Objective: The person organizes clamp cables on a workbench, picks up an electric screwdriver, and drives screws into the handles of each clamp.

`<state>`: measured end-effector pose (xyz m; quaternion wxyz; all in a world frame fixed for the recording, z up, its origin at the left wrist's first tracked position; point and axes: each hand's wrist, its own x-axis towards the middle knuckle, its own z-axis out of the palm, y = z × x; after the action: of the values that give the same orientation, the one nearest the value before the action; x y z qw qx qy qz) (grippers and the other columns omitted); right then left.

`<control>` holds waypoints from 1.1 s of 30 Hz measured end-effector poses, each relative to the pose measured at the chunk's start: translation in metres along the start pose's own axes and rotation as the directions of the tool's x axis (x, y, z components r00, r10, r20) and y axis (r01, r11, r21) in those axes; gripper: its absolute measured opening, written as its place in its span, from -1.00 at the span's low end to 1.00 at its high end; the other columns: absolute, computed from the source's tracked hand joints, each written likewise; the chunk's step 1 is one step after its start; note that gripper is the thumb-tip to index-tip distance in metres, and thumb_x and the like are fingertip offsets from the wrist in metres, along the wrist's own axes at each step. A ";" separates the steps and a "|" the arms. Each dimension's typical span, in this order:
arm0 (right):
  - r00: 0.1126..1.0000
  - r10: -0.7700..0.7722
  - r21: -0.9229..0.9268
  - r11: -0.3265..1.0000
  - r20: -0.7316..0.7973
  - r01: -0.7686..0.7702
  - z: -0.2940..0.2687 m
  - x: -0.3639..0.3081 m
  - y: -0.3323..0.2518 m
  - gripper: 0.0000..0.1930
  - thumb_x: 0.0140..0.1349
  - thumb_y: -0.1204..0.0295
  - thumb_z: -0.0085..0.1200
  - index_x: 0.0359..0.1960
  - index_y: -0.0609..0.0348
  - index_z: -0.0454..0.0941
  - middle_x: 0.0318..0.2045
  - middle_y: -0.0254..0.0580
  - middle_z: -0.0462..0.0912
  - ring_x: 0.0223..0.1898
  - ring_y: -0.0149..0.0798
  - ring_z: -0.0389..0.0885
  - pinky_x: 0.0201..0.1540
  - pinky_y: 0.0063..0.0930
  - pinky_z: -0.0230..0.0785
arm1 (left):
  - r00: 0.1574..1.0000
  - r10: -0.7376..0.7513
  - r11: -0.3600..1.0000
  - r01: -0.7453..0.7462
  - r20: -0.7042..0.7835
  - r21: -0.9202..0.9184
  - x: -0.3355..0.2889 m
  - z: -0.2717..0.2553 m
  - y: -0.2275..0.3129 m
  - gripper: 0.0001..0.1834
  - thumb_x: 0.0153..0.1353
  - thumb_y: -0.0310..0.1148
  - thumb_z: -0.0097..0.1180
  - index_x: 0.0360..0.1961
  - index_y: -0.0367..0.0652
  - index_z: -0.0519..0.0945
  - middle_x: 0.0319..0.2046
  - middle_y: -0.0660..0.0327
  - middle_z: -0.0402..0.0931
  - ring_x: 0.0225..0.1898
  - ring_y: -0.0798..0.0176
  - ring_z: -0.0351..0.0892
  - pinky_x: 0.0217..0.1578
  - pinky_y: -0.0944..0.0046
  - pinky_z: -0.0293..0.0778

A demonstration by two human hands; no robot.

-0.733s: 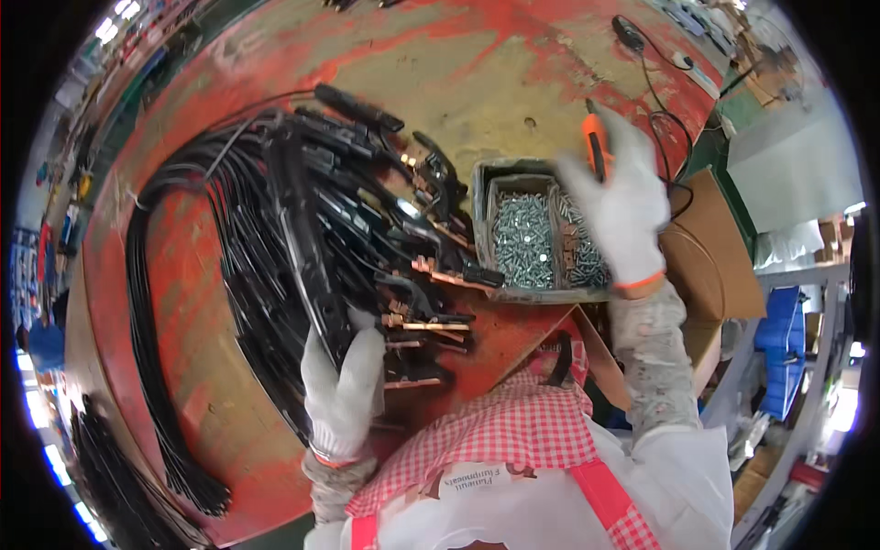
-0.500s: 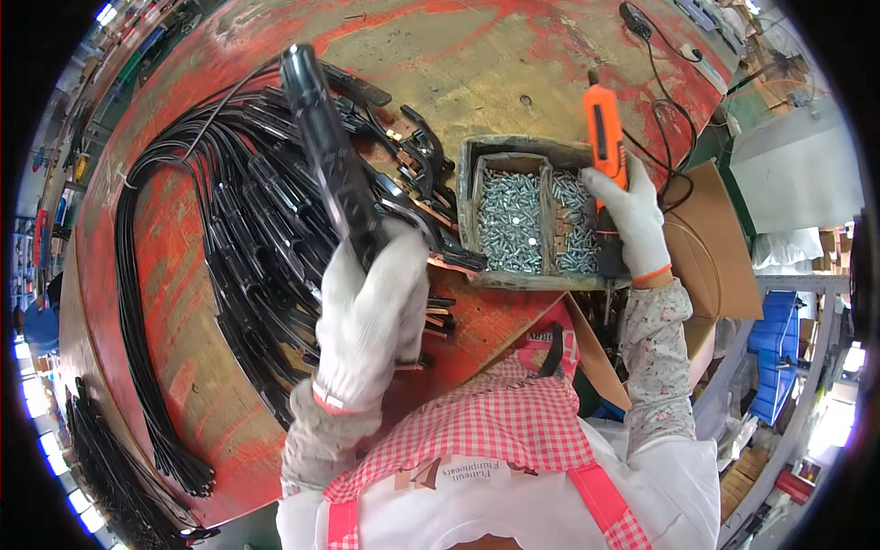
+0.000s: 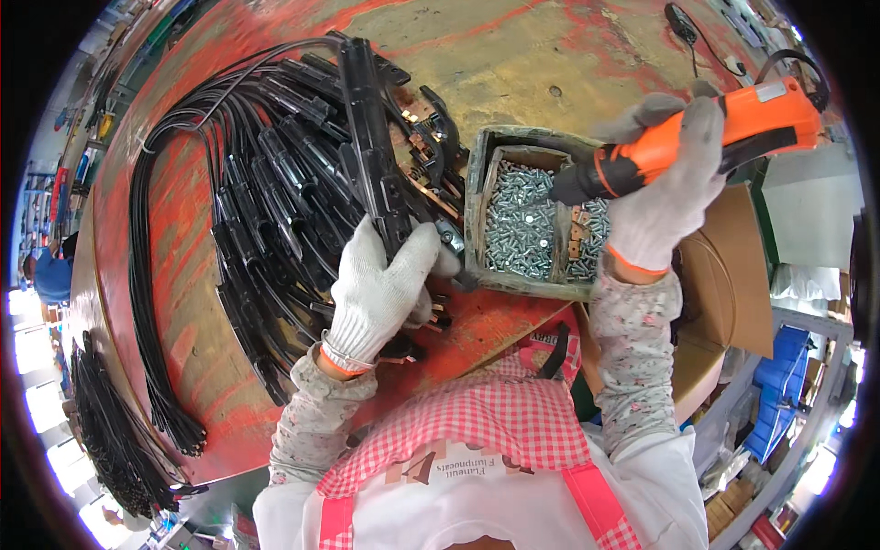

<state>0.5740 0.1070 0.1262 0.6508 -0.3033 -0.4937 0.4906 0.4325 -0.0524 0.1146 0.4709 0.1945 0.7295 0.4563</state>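
My left hand (image 3: 380,289), in a white knit glove, is closed around the lower end of a black welding electrode holder (image 3: 365,128), raised over the heap with its handle pointing away from me. My gloved right hand (image 3: 665,206) grips an orange electric screwdriver (image 3: 756,124), tilted so that its dark nose points left and down over the screw bin (image 3: 475,206). Whether its tip touches the screws is hidden. Small silver screws (image 3: 521,211) fill the bin's left compartment; copper-coloured pieces (image 3: 577,229) lie among the screws in the right one.
Many similar black holders (image 3: 275,179) lie heaped on the worn red table, their black cables (image 3: 142,302) bundled and curving left. An open cardboard box (image 3: 733,275) stands at the table's right edge. A corded black device (image 3: 681,26) lies far right.
The electric screwdriver has swung from upright to nearly sideways, its nose now over the bin. My left hand has shifted right with the electrode holder, now more upright in view.
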 end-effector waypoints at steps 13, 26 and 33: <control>0.942 -0.325 -0.446 0.857 -0.084 0.257 -0.011 -0.042 0.102 -0.43 0.12 0.49 0.20 0.15 0.33 0.22 -0.22 -0.11 0.57 -0.30 -0.25 0.61 -0.22 -0.34 0.56 | 0.981 -0.062 0.968 0.104 0.185 -0.227 -0.002 0.011 0.004 -0.74 0.21 -0.22 0.10 -0.30 -0.19 0.39 -0.69 0.30 0.37 -0.81 0.44 0.24 -0.80 0.42 0.15; 0.970 -0.063 0.573 0.815 0.235 -0.086 0.020 -0.012 -0.038 -0.37 0.07 -0.04 0.14 -0.08 0.29 0.35 -0.44 -0.36 0.24 -0.53 -0.47 0.25 -0.48 -0.51 0.12 | 0.963 0.021 0.953 0.062 0.269 -0.297 0.008 0.003 -0.009 -0.79 0.22 -0.29 0.09 -0.36 -0.22 0.43 -0.63 0.25 0.48 -0.77 0.46 0.37 -0.76 0.45 0.29; 0.949 -0.090 0.607 0.785 0.302 -0.119 0.022 -0.015 -0.045 -0.36 0.06 -0.02 0.19 -0.07 0.32 0.34 -0.41 -0.39 0.25 -0.52 -0.48 0.26 -0.49 -0.52 0.12 | 0.934 0.066 0.947 0.053 0.351 -0.318 0.013 0.005 -0.011 -0.76 0.25 -0.34 0.11 -0.24 -0.23 0.33 -0.60 0.24 0.47 -0.78 0.46 0.39 -0.79 0.44 0.32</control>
<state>0.5682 0.0760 0.1673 0.6228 0.0052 -0.4007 0.6719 0.4318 -0.0466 0.0982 0.6192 0.1970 0.5468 0.5280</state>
